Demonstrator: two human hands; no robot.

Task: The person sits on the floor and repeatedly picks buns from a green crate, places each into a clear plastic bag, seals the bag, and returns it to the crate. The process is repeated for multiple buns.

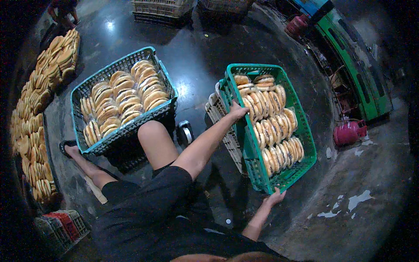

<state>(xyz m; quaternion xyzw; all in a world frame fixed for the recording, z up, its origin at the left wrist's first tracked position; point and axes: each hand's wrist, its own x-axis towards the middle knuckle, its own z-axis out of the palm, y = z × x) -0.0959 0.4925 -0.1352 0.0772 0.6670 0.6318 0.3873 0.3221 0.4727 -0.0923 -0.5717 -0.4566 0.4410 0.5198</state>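
My left hand (239, 110) grips the near long rim of a green plastic crate (310, 137). At the crate's lower end, my right hand (276, 198) holds the rim by the corner. Inside lie rows of round filled buns (273, 131), some visibly in clear plastic; bare crate bottom shows at the lower right end. The crate sits over or against pale plastic crates (226, 131); whether it rests on them I cannot tell. To the left, by my bent knee, a teal-rimmed crate (122, 126) holds more wrapped buns (126, 98).
Unwrapped flat breads (42, 85) are heaped along the left. Stacked crates (162, 9) stand at the far side. A red gas cylinder (347, 132) and a green metal unit (353, 62) line the right. Another person's hands (67, 21) show at upper left.
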